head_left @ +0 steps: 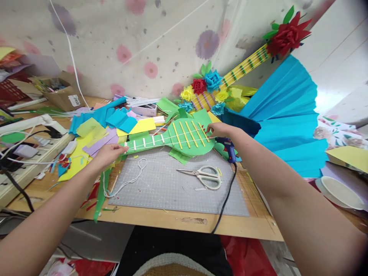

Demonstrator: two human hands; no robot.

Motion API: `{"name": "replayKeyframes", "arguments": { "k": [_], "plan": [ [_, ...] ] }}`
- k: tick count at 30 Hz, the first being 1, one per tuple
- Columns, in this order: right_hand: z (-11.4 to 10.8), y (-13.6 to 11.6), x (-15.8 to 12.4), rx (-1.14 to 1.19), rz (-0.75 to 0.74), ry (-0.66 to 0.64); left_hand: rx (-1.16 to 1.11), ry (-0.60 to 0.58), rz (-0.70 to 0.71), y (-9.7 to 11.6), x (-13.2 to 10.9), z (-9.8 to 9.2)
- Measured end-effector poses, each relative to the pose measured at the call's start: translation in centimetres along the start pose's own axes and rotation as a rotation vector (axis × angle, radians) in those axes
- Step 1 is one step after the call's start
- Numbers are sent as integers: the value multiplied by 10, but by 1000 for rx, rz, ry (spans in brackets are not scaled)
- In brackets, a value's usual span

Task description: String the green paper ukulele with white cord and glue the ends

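Observation:
A green paper pipa-shaped lute (188, 138) lies across the cutting mat, its neck pointing left. White strips cross the neck and yellow strips cross the rounded body. Thin white string (158, 142) runs lengthwise over them. At the neck's end, my left hand (112, 151) is closed, pinching the string. My right hand (220, 129) pinches the string at the body's right end, beside small red pieces; its fingertips are partly hidden. Loose string (137, 179) trails onto the mat below the neck. White-handled scissors (205, 175) lie in front of the body.
A blue glue gun (229, 148) rests below my right wrist, its black cord crossing the grey cutting mat (161, 191). Coloured paper (122, 119) is piled behind the neck. A flower-trimmed yellow lute (244, 69) leans on the wall by pleated blue paper (290, 115). Power strips (25, 165) sit left.

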State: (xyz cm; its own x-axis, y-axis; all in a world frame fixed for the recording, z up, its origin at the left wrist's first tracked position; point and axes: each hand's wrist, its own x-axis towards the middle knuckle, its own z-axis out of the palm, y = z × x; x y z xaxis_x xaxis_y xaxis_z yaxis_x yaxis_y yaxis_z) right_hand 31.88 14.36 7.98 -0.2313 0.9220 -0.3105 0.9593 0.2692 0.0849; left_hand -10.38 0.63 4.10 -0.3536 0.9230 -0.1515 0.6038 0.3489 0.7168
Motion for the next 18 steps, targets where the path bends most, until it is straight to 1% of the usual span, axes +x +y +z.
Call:
{"name": "replayKeyframes", "arguments": {
  "k": [3,10,15,18],
  "plan": [
    [2,0,1,16,18,32,-14,-55,-18,1,1,0],
    [3,4,2,166,98,0,-48,-38,7,4,8,0],
    [9,5,7,134,92,-5,7,-50,1,2,10,4],
    [10,5,9,132,84,-9,55,-29,-23,-2,13,4]
  ]
}}
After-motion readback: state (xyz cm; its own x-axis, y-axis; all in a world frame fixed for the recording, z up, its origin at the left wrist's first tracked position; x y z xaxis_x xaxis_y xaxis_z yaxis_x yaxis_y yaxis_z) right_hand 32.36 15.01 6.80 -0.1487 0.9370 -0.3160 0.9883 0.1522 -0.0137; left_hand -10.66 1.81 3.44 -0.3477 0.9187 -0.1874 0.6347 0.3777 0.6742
